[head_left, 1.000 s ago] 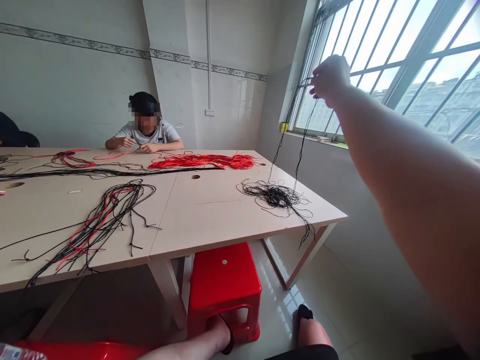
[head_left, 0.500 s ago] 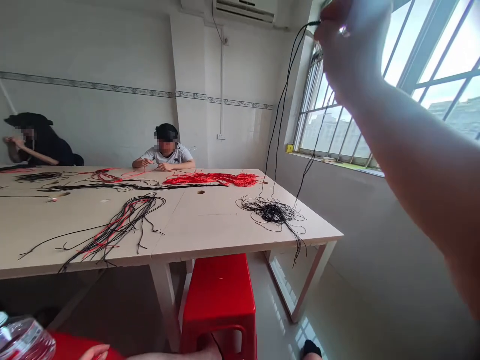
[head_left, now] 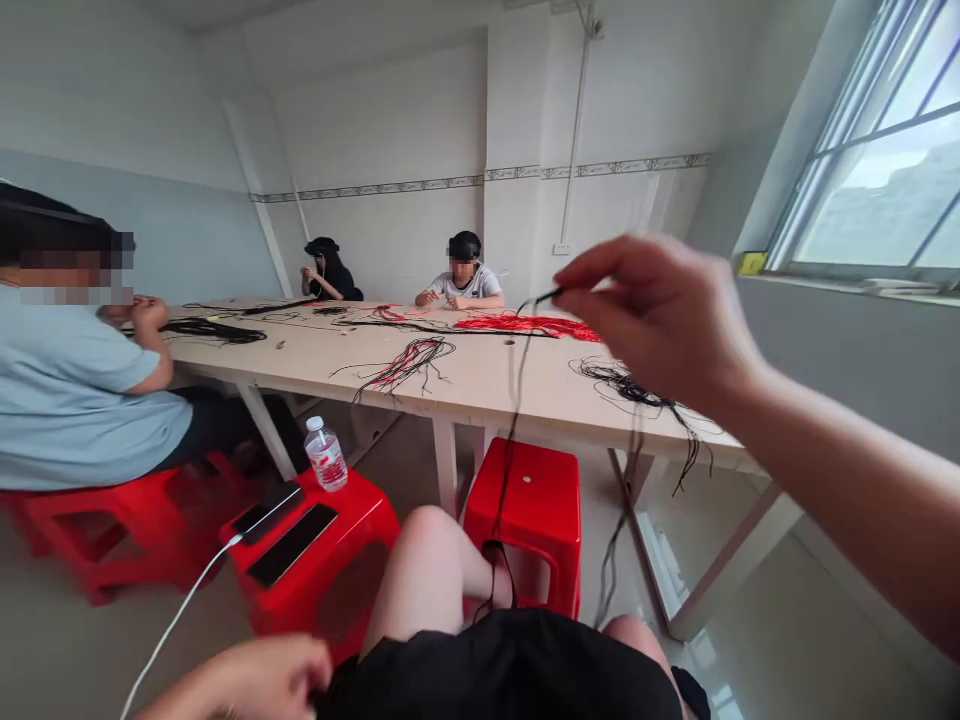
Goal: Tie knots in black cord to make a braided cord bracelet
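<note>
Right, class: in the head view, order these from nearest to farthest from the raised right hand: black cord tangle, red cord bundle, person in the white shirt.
From the right hand:
1. Black cord tangle, on the table below.
2. Red cord bundle, farther along the table, leftward.
3. Person in the white shirt, beyond the table.

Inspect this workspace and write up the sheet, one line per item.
Surface: long pale table, cords lying along it.
Job's things: black cord hanging down; black cord tangle at the table's near end; red cords farther along.
Clutter: water bottle and two phones on a red stool.
Hands: right hand pinches the black cord; left hand low, by black shorts.
Cables: white charging cable running down from the phones.
Surroundings: person in pale blue shirt at the table; two more people beyond; window.
</note>
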### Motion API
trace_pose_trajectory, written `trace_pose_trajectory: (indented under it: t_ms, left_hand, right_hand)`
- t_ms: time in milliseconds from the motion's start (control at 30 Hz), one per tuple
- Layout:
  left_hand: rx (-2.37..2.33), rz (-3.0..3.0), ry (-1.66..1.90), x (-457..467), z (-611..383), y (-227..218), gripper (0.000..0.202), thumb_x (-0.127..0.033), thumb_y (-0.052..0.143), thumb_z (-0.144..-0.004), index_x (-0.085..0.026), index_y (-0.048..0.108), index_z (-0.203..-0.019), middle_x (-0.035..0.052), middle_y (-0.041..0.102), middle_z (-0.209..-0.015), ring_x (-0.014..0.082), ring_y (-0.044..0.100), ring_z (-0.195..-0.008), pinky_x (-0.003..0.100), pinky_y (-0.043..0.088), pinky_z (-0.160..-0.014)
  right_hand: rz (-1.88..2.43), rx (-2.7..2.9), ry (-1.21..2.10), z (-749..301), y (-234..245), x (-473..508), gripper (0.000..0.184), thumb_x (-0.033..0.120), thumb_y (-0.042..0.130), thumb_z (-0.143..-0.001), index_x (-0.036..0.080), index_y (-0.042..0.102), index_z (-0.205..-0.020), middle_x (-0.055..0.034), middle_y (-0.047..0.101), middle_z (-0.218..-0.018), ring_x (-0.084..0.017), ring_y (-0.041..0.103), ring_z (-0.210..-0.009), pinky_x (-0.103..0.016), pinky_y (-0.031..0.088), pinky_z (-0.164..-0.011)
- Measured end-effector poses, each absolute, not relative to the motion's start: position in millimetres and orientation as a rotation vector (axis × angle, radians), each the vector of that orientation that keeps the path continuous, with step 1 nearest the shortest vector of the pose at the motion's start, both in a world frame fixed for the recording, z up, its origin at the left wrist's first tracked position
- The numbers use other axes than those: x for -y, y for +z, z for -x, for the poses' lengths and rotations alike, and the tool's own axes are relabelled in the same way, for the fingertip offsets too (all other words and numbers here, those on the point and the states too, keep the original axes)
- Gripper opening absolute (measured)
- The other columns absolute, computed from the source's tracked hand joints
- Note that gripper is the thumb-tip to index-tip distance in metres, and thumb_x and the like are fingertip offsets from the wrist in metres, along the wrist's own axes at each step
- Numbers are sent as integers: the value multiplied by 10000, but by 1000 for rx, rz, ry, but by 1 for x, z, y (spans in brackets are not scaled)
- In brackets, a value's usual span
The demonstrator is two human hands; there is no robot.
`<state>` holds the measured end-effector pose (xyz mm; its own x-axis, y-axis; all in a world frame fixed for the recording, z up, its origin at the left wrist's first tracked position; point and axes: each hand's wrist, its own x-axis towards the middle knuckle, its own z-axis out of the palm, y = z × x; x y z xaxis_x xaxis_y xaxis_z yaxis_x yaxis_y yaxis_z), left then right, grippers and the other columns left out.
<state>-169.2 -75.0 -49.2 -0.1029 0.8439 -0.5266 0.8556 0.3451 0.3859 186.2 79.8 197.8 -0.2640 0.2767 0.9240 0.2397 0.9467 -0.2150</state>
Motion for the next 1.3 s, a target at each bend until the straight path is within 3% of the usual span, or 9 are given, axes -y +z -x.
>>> trace_pose_trajectory:
  t_ms: [100,167,200,267,367,533,733,1067,1300]
  left_hand:
    - [-1681,-1611,594,48,130,15,387,-354,566,-747,-201,620,-1098,78,672,-1015,215,608,-1001,314,480,-845]
    - [-1354,-1746,910,20,97,54,470,-382,598,-773,-236,535,-1215,93,614,-1150,217,494,-1184,319,417,-964]
    - [-1184,-1770,1003,7,81,68,578,-376,661,-732,-247,482,-1266,95,600,-1165,223,513,-1160,326,429,-957]
    - [-997,-1740,1061,-12,57,84,709,-370,731,-670,-240,433,-1300,82,637,-1052,198,629,-908,313,513,-799]
    - [-1091,-1727,1063,-32,46,81,514,-395,673,-726,-174,564,-1177,56,669,-894,144,619,-693,274,519,-657]
    - [-1284,-1967,1068,-69,67,53,307,-396,605,-772,-138,699,-908,35,676,-704,144,612,-682,250,503,-685]
    - [-1359,-2163,988,-119,95,45,322,-415,603,-759,-161,712,-923,70,719,-878,172,648,-757,264,503,-722]
    - [-1479,-2393,930,-169,142,69,293,-408,627,-740,-174,731,-881,67,718,-866,185,625,-819,267,479,-763]
    - [-1635,-2412,579,-144,104,79,302,-418,573,-776,-180,722,-888,17,623,-710,105,516,-589,211,405,-547]
  right_hand:
    - [353,2053,261,-155,151,-70,93,122,580,-784,195,624,-821,46,640,-734,-74,576,-630,-222,461,-593]
    - [346,2154,394,-137,125,-65,91,131,562,-799,170,631,-845,9,662,-775,-93,591,-673,-227,463,-624]
    - [347,2187,454,-130,116,-64,99,129,555,-804,159,634,-855,-6,671,-796,-98,597,-692,-228,464,-644]
    - [380,2203,557,-122,101,-63,110,135,553,-806,148,638,-875,-26,679,-832,-104,604,-722,-228,464,-671]
    - [526,2158,663,-122,87,-70,135,177,559,-806,150,642,-908,-24,674,-808,-105,590,-705,-219,448,-646]
    - [869,2196,658,-142,60,-91,168,257,544,-810,138,663,-805,-1,616,-648,-88,484,-568,-214,374,-548]
    - [1219,2079,744,-207,14,-100,258,391,514,-822,161,628,-798,6,557,-623,-104,468,-555,-228,367,-527]
    - [1617,1795,815,-350,-42,-91,452,621,559,-730,186,669,-775,-6,508,-566,-129,458,-547,-251,404,-519]
    - [1619,1729,926,-401,-119,-134,455,646,603,-644,220,689,-780,-46,614,-615,-186,546,-586,-292,489,-558]
